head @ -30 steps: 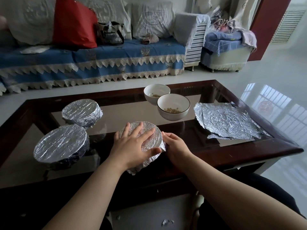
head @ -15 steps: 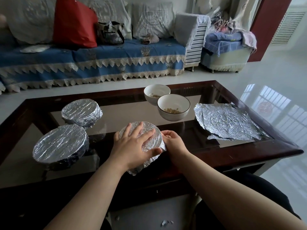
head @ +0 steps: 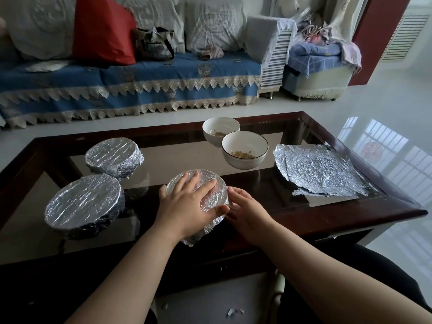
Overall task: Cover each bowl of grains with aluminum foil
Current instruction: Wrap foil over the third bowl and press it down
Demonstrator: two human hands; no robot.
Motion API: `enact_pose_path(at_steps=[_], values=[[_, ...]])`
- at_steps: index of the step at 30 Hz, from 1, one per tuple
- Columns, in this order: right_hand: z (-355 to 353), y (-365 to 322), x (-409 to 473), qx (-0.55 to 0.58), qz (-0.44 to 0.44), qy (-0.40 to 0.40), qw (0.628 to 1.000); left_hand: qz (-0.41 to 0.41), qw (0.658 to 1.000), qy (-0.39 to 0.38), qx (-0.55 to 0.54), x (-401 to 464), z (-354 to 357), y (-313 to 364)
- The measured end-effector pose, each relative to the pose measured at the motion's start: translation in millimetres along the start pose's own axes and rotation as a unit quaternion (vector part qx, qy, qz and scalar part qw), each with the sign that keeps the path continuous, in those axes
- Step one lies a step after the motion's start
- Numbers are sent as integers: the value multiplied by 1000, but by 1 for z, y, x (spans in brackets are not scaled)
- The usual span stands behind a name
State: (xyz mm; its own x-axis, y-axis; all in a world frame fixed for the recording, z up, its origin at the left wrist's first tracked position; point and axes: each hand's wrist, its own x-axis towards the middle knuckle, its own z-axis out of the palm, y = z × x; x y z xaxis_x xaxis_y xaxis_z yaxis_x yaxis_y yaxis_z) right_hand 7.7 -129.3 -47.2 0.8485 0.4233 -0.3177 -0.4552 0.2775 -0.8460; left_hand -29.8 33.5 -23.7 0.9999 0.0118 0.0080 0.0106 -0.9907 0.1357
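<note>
Little has shifted since the earlier frames: left hand (head: 187,208) stays flat, fingers spread, on the foil-topped bowl (head: 211,190) at centre frame, right hand (head: 245,210) curled against its right rim, nearer the loose foil sheets (head: 320,170).

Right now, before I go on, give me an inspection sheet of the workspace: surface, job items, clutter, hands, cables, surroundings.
Surface: dark wood-framed glass coffee table, reflective.
Job's things: two foil-covered bowls at left; third foil-covered bowl in the middle, under the hands; two uncovered bowls with grains behind it; loose foil sheets lying flat at right.
Clutter: small foil scraps on the floor below the table's near edge.
Hands: left hand flat on top of the middle bowl's foil; right hand against that bowl's right side.
Cables: nothing seen.
Surroundings: sofa with blue cover, red cushion, bag; glossy white floor.
</note>
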Motion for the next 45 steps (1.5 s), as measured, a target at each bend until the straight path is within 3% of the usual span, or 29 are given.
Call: enact_pose_path(at_steps=[6,11,19,32,45], values=[[-11,-12,-6,-19,56,-69,996,-11,1000,-11,0,0,-1,0],[-15,-8,-2,40,78,-87,992,-14,1000,-7,5,1,0,3],[-17,-2,9,84,58,-140,985,-19,1000,-4,13,1,1,4],[-16,18,24,108,8,10,994,-26,1000,-4,14,2,0,6],[-4,15,18,30,-10,119,992,-27,999,-8,14,2,1,6]])
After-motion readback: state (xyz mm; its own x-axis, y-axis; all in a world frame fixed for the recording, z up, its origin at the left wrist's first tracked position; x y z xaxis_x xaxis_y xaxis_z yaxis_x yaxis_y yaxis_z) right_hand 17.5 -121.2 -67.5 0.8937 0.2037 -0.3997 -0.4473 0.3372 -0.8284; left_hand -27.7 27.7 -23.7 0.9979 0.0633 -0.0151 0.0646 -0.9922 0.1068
